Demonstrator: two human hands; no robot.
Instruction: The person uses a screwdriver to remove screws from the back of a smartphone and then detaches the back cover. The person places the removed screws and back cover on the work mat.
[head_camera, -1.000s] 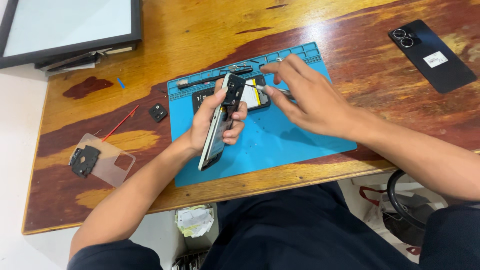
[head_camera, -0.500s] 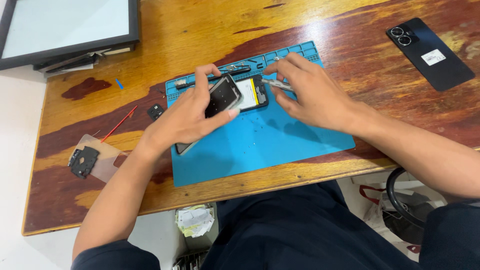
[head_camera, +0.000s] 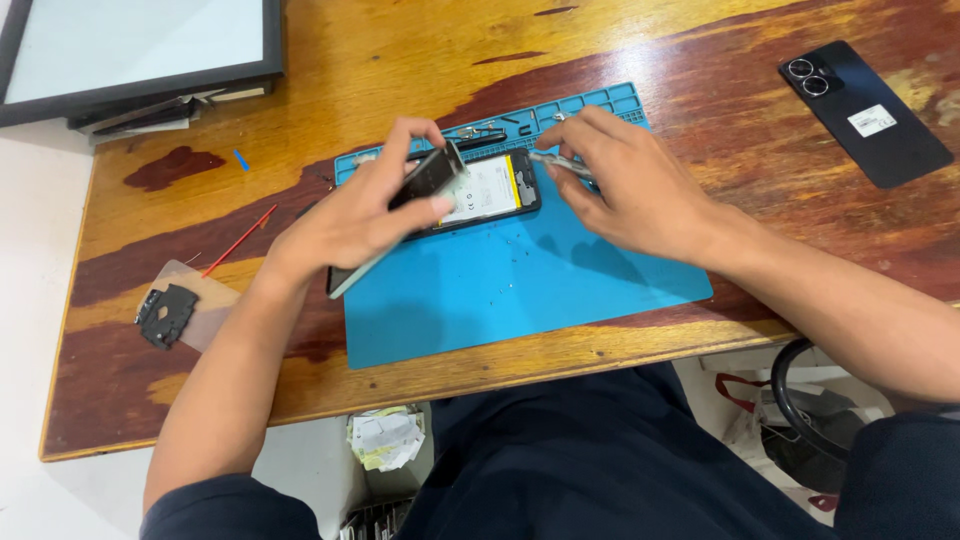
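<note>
On the wooden tabletop (head_camera: 300, 90) lies a blue mat (head_camera: 520, 290); the opened phone (head_camera: 490, 190) rests on it between both hands. The left hand (head_camera: 350, 225) should keep its fingers clamped on the lifted panel (head_camera: 425, 178), steady, while the right hand (head_camera: 630, 185), fingers pinching a thin tool (head_camera: 555, 162), works gently. Since half a second ago, the panel tilts higher.

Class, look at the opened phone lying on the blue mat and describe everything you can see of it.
The opened phone lies flat on the blue mat, near its far edge, back cover off. A dark frame surrounds a large white battery with a yellow strip along its right side. The left hand holds a thin dark panel tilted over the phone's left end, hiding that part. The right hand rests at its right end, holding a slim metal tool near the top right corner.
</note>
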